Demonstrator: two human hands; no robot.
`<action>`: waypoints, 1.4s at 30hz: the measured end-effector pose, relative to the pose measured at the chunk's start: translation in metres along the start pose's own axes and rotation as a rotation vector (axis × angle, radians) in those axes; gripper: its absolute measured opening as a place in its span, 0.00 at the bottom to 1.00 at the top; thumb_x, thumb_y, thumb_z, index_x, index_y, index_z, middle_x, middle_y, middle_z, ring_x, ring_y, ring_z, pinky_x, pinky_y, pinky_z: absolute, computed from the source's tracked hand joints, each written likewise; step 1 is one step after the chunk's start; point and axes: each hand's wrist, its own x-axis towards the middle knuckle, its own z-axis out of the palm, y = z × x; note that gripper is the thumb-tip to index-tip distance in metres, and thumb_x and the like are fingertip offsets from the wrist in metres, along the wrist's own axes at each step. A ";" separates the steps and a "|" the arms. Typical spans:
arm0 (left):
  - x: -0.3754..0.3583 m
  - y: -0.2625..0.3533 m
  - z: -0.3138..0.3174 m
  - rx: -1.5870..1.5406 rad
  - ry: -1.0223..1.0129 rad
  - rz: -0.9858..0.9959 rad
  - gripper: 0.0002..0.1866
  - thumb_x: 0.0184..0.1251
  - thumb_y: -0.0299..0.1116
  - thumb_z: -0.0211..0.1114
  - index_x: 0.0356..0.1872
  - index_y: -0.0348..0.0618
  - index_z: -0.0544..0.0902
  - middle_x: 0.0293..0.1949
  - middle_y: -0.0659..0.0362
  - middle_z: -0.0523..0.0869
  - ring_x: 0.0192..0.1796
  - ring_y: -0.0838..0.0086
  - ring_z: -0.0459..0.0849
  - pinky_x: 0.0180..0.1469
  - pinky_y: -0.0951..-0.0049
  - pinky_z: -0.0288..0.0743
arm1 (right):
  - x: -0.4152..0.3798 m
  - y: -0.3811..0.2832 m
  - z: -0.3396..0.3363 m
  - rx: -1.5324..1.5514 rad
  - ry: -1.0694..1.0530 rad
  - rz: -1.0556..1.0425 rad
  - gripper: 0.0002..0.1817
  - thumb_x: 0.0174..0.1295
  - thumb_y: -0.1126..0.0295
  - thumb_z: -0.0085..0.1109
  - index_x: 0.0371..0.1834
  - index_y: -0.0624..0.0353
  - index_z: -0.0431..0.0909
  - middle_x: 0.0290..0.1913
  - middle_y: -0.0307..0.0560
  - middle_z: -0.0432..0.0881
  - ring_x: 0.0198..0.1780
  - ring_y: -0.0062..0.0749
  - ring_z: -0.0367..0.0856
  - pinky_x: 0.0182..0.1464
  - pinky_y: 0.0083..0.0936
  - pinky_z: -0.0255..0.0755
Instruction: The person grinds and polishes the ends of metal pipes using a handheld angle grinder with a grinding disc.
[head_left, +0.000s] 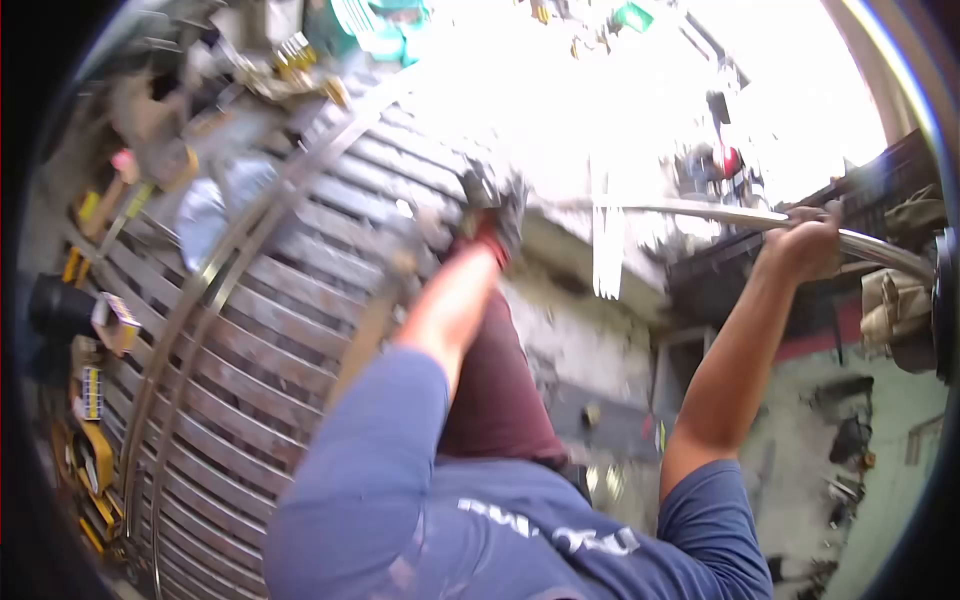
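My right hand (808, 240), bare, is closed around a long shiny metal bar (705, 209) at the right. The bar runs from the bright middle of the view toward the right edge and looks curved. Stretched forward over my maroon trouser leg (500, 390), my left hand (495, 215) looks dark, with red at the wrist, like a glove. Motion smears its fingers, and I cannot tell what it holds. To its left lies a slatted metal surface (300, 310).
Two long metal strips (212, 290) cross the slats. Along the left edge sit a small box (116, 322), a yellow tool (95, 455) and a pale bag (222, 205). Green items (375, 28) are at the top. A dark bench (720, 280) stands at the right.
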 end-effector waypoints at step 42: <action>0.065 -0.318 0.150 0.457 -0.747 -0.951 0.22 0.73 0.37 0.66 0.66 0.51 0.88 0.50 0.40 0.95 0.54 0.39 0.93 0.59 0.44 0.85 | 0.370 0.453 -0.133 0.205 -0.503 0.803 0.21 0.82 0.68 0.51 0.24 0.49 0.66 0.21 0.36 0.60 0.28 0.27 0.60 0.45 0.35 0.57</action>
